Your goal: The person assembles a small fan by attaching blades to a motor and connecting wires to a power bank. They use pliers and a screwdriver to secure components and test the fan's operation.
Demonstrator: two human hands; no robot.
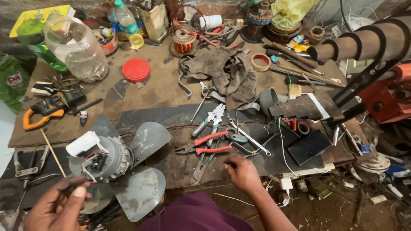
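A grey fan motor (109, 158) with translucent blades (143, 194) and a white capacitor block (82, 143) lies at the near left of the workbench. My left hand (58, 205) hovers just below the motor, fingers loosely curled, fingertips close to its wires. My right hand (242, 173) rests at the bench's front edge with fingers curled down, near red-handled pliers (205, 147) and several other hand tools. Whether it pinches anything small is hidden.
A dirty rag (229, 72), red lid (136, 69), clear plastic jar (77, 47), copper wire spool (183, 39), tape rolls, a spanner (252, 141), an orange clamp meter (43, 113) and a dark pad (308, 147) crowd the bench. A striped pipe (364, 40) juts in at the right.
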